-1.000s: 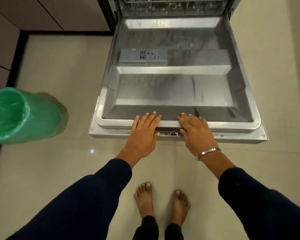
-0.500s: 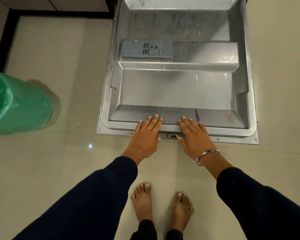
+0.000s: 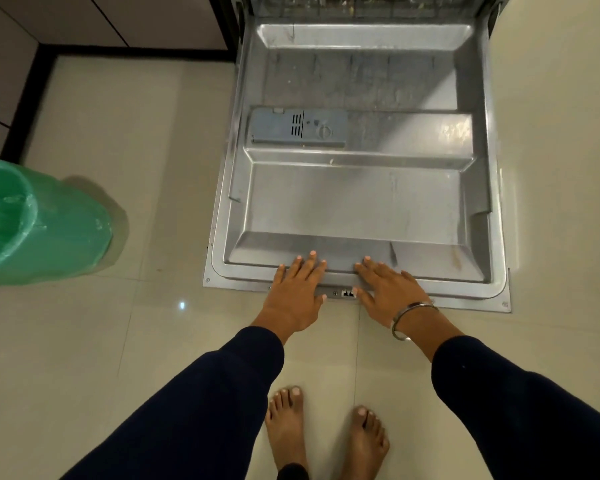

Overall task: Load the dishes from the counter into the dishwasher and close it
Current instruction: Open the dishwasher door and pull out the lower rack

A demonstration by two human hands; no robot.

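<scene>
**DISHWASHER DOOR: LOWERED TO FULL-OPEN POSITION**

Locate the stainless-steel inner face of the dishwasher door [image 3: 361, 202], lying flat and low over the pale tiled floor [image 3: 118, 133]. Compare with the view one second ago: seen then nearer the camera and higher, seen now dropped further down, close to the floor. Treat as a door just brought down to its stop, not one being raised.

Check the left grip [image 3: 297, 289]: fingers straight and spread, palm pressed flat on the door's front rim [image 3: 465, 292], clamped on nothing. Check the right grip [image 3: 387, 292], with a silver metal bangle [image 3: 409, 320] at the wrist: likewise flat, fingers apart, resting on the same rim just beside the latch slot. Note no shift of either grip along the rim during the descent.

Note the grey plastic detergent dispenser [image 3: 298, 128] set in the door, lid shut. Note only a strip of the wire lower rack [image 3: 361, 3] at the top edge; contents too cropped to tell. Note the green bag-lined waste bin [image 3: 49, 230] standing well apart to the left.

Expect no dishes and no tabletop in view. Judge loading as not yet started: access now open, dishes to be fetched from outside the frame. Release the rim, pull out the rack, then load. Keep bare feet [image 3: 286, 420] back from the door edge.
</scene>
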